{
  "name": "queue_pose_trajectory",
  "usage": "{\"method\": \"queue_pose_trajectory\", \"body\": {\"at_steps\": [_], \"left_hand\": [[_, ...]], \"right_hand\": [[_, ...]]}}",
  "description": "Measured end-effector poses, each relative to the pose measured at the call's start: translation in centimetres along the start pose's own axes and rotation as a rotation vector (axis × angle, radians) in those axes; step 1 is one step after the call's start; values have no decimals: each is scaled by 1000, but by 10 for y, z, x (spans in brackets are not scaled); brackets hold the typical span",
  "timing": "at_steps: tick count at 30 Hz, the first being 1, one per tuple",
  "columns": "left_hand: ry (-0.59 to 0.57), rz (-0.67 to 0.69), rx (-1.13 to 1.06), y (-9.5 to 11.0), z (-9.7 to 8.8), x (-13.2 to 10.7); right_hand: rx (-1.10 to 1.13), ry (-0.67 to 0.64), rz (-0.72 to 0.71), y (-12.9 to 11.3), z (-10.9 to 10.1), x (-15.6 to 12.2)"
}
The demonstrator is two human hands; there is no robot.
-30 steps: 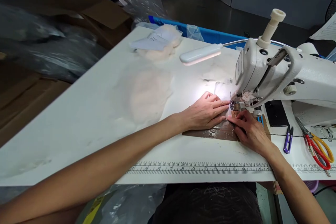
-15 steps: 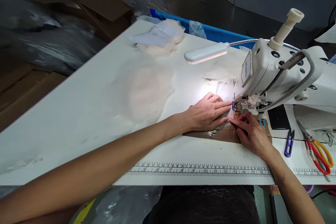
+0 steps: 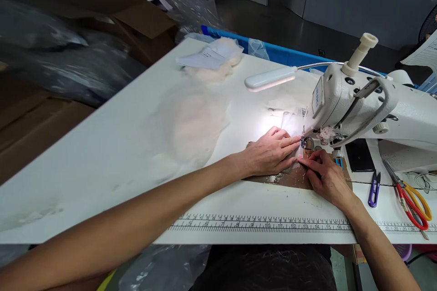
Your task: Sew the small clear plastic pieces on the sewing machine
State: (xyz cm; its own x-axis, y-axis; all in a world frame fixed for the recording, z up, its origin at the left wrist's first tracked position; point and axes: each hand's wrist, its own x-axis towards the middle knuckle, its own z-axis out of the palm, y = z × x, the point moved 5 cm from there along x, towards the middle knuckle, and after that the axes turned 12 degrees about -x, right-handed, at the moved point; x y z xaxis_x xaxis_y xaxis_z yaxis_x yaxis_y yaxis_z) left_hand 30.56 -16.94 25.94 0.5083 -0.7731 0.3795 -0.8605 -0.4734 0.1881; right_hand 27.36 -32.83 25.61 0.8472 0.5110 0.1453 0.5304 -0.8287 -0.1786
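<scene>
A piece of sheer white fabric (image 3: 290, 121) lies under the needle area of a white sewing machine (image 3: 336, 93). Flat on top of this fabric is my left hand (image 3: 273, 152), its fingers stretched out toward the presser foot (image 3: 303, 142). My right hand (image 3: 326, 175), just in front of the foot, pinches the near edge of the fabric between thumb and forefinger. Much of the fabric is hidden beneath my left palm. A brown plate (image 3: 273, 179) shows under both hands.
Sheer pale fabric pieces (image 3: 198, 122) lie left on the table, with a paper-topped pile (image 3: 213, 57) behind. A lamp (image 3: 271, 78) lights the needle. To the right are purple thread snips (image 3: 374, 189), red-handled scissors (image 3: 409, 204) and a black phone-like slab (image 3: 359, 155). A printed ruler (image 3: 266, 227) edges the table.
The view has shifted slightly, so the table and machine sit a little lower in the picture. Both hands keep nearly the same place at the presser foot.
</scene>
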Motion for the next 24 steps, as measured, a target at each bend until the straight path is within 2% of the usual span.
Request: {"method": "queue_pose_trajectory", "body": {"at_steps": [15, 21, 24], "left_hand": [[-21, 5, -43, -4, 0, -1], [109, 199, -87, 0, -16, -3], [99, 288, -125, 9, -18, -3]], "right_hand": [[26, 29, 1, 4, 2, 0], [13, 8, 16, 5, 3, 0], [9, -12, 35, 4, 2, 0]]}}
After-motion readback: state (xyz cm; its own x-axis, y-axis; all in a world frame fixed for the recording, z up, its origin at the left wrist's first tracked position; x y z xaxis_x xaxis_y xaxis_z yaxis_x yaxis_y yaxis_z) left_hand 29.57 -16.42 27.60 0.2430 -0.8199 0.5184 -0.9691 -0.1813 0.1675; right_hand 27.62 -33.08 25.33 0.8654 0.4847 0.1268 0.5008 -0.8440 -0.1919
